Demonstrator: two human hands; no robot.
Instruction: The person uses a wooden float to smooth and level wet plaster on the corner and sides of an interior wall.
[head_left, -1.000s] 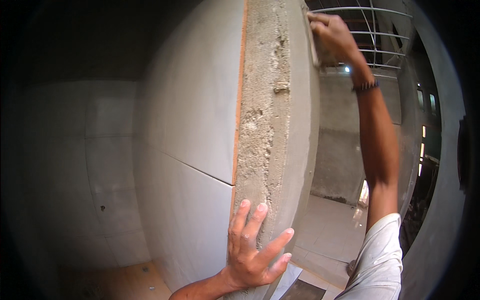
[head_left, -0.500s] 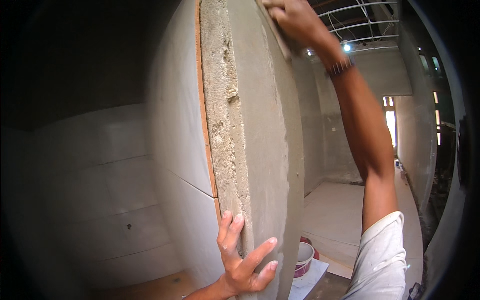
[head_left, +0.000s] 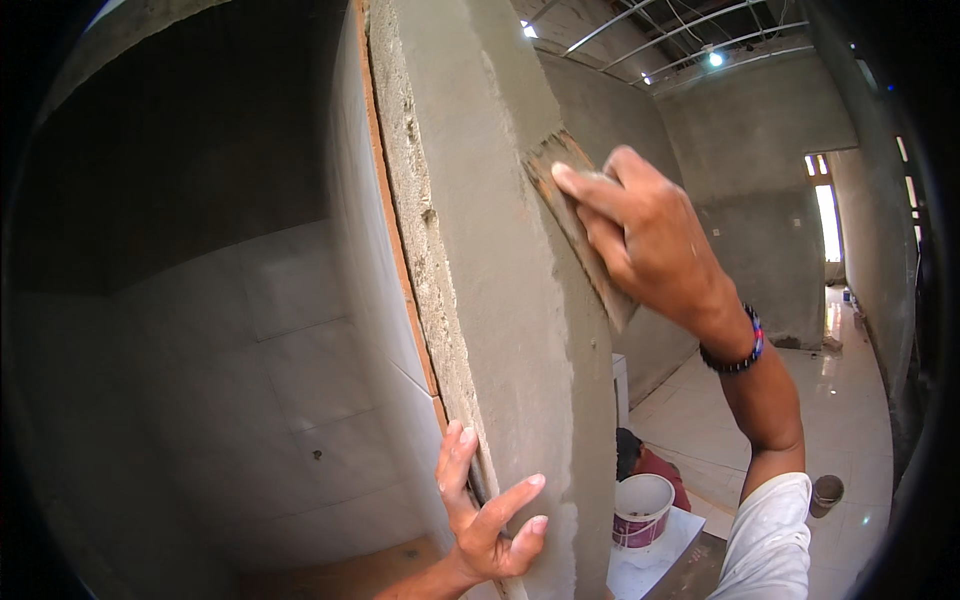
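Note:
My right hand [head_left: 650, 235] grips a flat wooden float [head_left: 583, 235], a worn thin board coated with mortar along its edge. The board lies tilted against the right side of the grey plastered wall end [head_left: 490, 200]. Lower down, my left hand [head_left: 490, 520] rests on the wall's near left corner with its fingers spread. A rough, unplastered strip [head_left: 408, 150] runs up that corner beside the orange-brown edge of the white tiles [head_left: 370, 280]. Part of the strip is hidden under my left hand.
Below right, a white and purple bucket [head_left: 643, 510] stands on a pale sheet [head_left: 660, 560]. Behind it a person in a dark red top [head_left: 665, 475] is bent low. A small dark pail [head_left: 827, 492] sits on the tiled floor [head_left: 790, 400]. Tiled wall [head_left: 290, 380] lies left.
My right hand has come down the wall with the float, which now shows more fully. The view has shifted, bringing the bent person and small pail into sight. My left hand stays at the corner.

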